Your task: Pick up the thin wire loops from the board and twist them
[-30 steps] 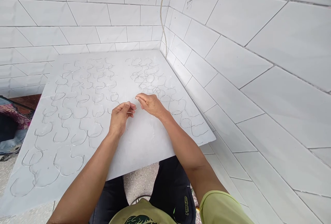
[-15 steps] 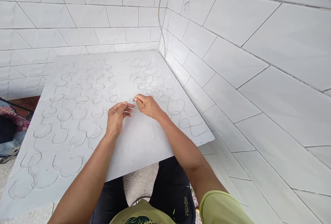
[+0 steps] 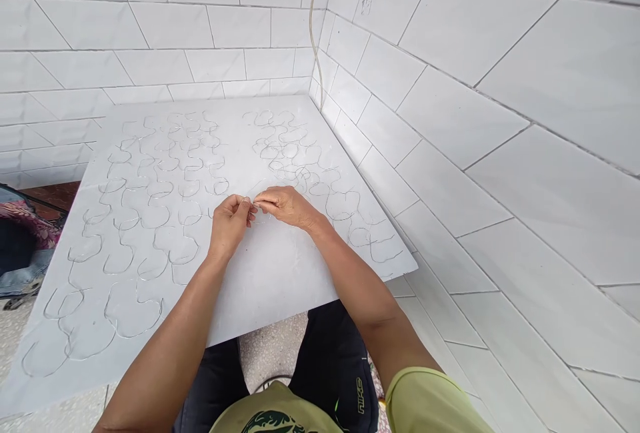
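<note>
Silvery, thin wire (image 3: pixel 259 221) is pinched narrowly between the fingers of the left hand (image 3: pixel 230 218) and right hand (image 3: pixel 287 205), whose tips now meet where a small gap parted them half a second ago. Toward the body from the fingers, the pale surface (image 3: pixel 280 270) lies bare to its near edge; rightward, its side edge runs beside the tiled wall (image 3: pixel 445 173). The held wire looks faint, its full shape unclear, with curled wires (image 3: pixel 125 230) lying left and right of the fingers.
</note>
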Tool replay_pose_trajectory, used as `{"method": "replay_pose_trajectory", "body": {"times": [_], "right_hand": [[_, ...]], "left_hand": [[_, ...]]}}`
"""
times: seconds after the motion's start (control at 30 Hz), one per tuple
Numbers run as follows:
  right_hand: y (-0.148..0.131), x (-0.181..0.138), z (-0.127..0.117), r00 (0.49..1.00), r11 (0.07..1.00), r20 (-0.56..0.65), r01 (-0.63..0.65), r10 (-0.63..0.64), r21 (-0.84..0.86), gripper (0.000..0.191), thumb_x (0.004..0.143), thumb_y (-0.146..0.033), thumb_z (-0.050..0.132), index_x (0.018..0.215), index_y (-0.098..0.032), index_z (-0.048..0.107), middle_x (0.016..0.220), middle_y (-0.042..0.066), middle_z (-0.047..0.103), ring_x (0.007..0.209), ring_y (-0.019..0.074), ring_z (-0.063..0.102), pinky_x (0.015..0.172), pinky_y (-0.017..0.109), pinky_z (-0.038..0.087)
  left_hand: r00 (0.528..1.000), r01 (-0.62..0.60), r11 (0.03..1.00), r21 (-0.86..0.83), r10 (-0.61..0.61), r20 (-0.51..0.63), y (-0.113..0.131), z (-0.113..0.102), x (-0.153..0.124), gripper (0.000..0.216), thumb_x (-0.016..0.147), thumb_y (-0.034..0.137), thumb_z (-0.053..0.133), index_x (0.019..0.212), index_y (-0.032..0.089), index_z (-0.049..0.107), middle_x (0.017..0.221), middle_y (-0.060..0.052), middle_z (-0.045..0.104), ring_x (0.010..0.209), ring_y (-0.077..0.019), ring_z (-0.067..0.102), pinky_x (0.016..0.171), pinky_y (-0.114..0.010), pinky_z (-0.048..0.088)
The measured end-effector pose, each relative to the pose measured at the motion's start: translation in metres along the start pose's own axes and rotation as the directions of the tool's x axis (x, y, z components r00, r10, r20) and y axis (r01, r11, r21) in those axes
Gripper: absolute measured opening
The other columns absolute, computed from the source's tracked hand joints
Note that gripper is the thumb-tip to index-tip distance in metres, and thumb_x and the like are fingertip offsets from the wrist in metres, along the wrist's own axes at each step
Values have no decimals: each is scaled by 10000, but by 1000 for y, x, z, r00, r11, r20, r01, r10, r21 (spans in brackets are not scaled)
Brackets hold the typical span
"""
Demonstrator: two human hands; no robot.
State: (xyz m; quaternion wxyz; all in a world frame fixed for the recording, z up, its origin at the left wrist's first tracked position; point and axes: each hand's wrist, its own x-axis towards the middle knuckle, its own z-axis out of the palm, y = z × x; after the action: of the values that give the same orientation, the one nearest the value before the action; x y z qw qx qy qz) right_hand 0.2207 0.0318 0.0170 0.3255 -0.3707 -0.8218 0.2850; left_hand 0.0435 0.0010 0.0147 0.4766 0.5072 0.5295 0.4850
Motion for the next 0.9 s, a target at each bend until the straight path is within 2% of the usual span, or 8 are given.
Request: {"method": "replay_pose_trajectory", "body": {"times": [0.1, 0.3, 0.63, 0.8, 0.9], "right_hand": [[0, -1, 0, 999, 999, 37, -4, 5, -32, 282, 1027, -262, 452, 838, -203, 654, 791, 6, 645, 735, 128, 558, 650, 261, 374], [5, 1, 4, 995, 985, 57, 94, -87, -143, 324, 1054, -271, 406, 769, -193, 539, 715, 4, 555, 703, 135, 493, 642, 272, 332], [10, 2, 10, 996, 968, 52, 84, -74, -238, 300, 1054, -265, 405, 772, -200, 484, 689, -5, 458, 636, 131, 396, 596, 280, 279], [6, 3, 7, 999, 989, 44, 34, -28, -142, 284, 1052, -269, 424, 799, -194, 531, 734, 7, 561, 692, 134, 482, 644, 274, 342], [3, 3, 5, 1000, 999, 1, 17, -17, -46, 278, 1047, -251, 420, 822, -196, 575, 771, 2, 609, 722, 124, 530, 672, 261, 381]], "left_hand": [[1000, -20, 998, 67, 20, 3, -1, -2, 0, 258, 909, 372, 602, 717, 201, 617, 762, -39, 680, 673, -156, 585, 640, -287, 481], [999, -33, 989, 147, 34, -1, 1, -4, 0, 254, 910, 347, 577, 702, 208, 626, 745, -30, 677, 689, -165, 583, 672, -295, 479], [999, -37, 996, 78, 37, 0, -3, -4, 1, 254, 904, 379, 600, 722, 210, 652, 756, -44, 684, 696, -175, 585, 673, -306, 476], [1000, 6, 1000, -18, -6, -7, -1, -2, 1, 284, 903, 413, 632, 726, 192, 648, 774, -58, 682, 682, -163, 578, 655, -299, 474], [998, 66, 991, -121, -62, 32, 1, -2, 1, 336, 891, 488, 655, 765, 177, 669, 805, -80, 687, 701, -175, 599, 665, -315, 489]]}}
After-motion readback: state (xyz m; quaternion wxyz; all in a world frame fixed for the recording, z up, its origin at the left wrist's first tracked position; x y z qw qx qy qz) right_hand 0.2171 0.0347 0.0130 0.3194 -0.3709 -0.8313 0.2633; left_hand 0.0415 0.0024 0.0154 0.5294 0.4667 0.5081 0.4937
